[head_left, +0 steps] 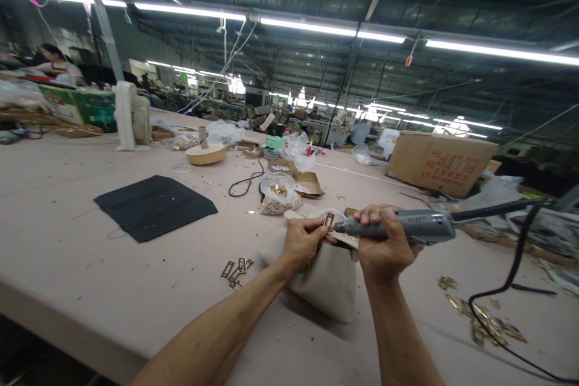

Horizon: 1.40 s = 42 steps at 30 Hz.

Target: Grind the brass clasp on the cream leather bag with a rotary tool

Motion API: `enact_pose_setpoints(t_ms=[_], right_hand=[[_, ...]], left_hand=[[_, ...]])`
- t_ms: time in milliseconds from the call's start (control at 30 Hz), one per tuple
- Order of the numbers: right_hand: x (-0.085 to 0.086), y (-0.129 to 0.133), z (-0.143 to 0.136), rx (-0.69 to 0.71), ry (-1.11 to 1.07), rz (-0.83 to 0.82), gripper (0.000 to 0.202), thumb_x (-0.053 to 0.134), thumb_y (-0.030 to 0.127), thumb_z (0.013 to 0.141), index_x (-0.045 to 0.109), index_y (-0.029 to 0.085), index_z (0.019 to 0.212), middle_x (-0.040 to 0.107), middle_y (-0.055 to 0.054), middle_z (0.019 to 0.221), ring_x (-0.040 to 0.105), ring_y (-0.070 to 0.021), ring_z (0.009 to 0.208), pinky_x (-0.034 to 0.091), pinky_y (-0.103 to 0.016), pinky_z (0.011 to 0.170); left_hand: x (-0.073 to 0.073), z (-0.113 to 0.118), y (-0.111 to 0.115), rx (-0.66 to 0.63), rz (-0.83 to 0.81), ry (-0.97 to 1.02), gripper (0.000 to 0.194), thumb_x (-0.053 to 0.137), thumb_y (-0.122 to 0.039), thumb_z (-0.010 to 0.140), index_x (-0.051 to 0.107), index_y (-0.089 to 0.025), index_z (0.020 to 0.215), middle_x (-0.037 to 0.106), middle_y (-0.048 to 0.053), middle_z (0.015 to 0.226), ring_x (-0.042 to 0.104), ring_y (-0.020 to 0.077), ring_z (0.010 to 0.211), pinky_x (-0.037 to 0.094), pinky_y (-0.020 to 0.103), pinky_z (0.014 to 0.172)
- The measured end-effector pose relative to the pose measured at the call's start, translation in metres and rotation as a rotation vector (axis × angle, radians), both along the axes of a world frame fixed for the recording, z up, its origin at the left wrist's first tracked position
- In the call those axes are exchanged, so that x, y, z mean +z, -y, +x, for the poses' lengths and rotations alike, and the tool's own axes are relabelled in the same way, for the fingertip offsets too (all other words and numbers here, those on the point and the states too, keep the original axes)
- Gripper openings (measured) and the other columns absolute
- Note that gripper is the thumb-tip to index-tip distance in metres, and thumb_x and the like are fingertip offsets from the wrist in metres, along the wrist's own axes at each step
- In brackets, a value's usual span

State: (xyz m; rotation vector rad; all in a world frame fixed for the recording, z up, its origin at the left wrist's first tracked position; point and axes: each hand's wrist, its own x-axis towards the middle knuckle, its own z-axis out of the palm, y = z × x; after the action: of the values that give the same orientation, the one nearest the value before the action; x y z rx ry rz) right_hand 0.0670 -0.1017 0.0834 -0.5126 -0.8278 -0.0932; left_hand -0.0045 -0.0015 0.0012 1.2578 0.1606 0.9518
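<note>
My right hand (pixel 384 247) is wrapped around a grey electric screwdriver (pixel 411 226), which points left with its cord trailing off to the right. The screwdriver's tip meets, or nearly meets, a small gold metal plate with a rectangular slot (pixel 330 219). Fingers of my left hand (pixel 304 242) pinch this plate at the upper edge of a beige bag (pixel 330 280). The bag rests on the table between my forearms, its opening partly hidden by my hands. Several similar slotted plates (pixel 236 271) lie left of the bag.
Gold metal parts (pixel 488 319) lie at the right under a black cord (pixel 474 298). Ahead are a plastic bag of small gold pieces (pixel 278 196), a tape roll (pixel 205 155) and a large carton (pixel 441 163). Black sheet (pixel 156 208) and white fan (pixel 129 117) are left. A person (pixel 58 63) sits far left.
</note>
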Motion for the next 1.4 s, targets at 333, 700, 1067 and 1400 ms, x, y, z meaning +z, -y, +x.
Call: enact_pose_setpoints(t_ms=[333, 700, 1067, 1400], right_hand=[[0.002, 0.001, -0.003, 0.022, -0.042, -0.008, 0.018, 0.073, 0.026, 0.079, 0.059, 0.017, 0.075, 0.049, 0.002, 0.062, 0.05, -0.0157, 0.056, 0.048, -0.033, 0.061], [0.001, 0.001, -0.002, 0.019, -0.046, -0.016, 0.02, 0.073, 0.026, 0.079, 0.057, 0.017, 0.071, 0.049, 0.002, 0.062, 0.05, -0.0152, 0.055, 0.048, -0.033, 0.06], [0.003, 0.01, 0.005, 0.057, -0.083, -0.015, 0.019, 0.073, 0.028, 0.076, 0.058, 0.018, 0.074, 0.047, 0.002, 0.063, 0.048, -0.0152, 0.058, 0.048, -0.032, 0.062], [-0.001, 0.029, 0.029, 0.143, -0.235, -0.012, 0.019, 0.067, 0.032, 0.074, 0.057, 0.017, 0.071, 0.041, 0.002, 0.066, 0.045, -0.0142, 0.061, 0.05, -0.03, 0.063]], left_hand=[[-0.001, -0.001, -0.001, 0.004, -0.002, -0.035, 0.03, 0.074, -0.026, 0.079, 0.081, -0.008, 0.101, 0.077, 0.014, 0.078, 0.074, 0.0216, 0.067, 0.055, 0.023, 0.063], [-0.001, 0.002, -0.001, 0.001, -0.011, -0.019, 0.03, 0.078, -0.034, 0.08, 0.082, -0.009, 0.097, 0.077, 0.014, 0.082, 0.074, 0.0237, 0.068, 0.057, 0.025, 0.063], [0.0, 0.0, 0.001, -0.001, -0.102, 0.015, 0.034, 0.085, -0.036, 0.076, 0.081, -0.007, 0.094, 0.077, 0.016, 0.082, 0.074, 0.0218, 0.064, 0.06, 0.026, 0.063], [0.0, -0.001, 0.004, 0.117, -0.116, -0.011, 0.028, 0.083, -0.031, 0.073, 0.08, -0.007, 0.087, 0.077, 0.016, 0.083, 0.071, 0.0198, 0.057, 0.05, 0.021, 0.05]])
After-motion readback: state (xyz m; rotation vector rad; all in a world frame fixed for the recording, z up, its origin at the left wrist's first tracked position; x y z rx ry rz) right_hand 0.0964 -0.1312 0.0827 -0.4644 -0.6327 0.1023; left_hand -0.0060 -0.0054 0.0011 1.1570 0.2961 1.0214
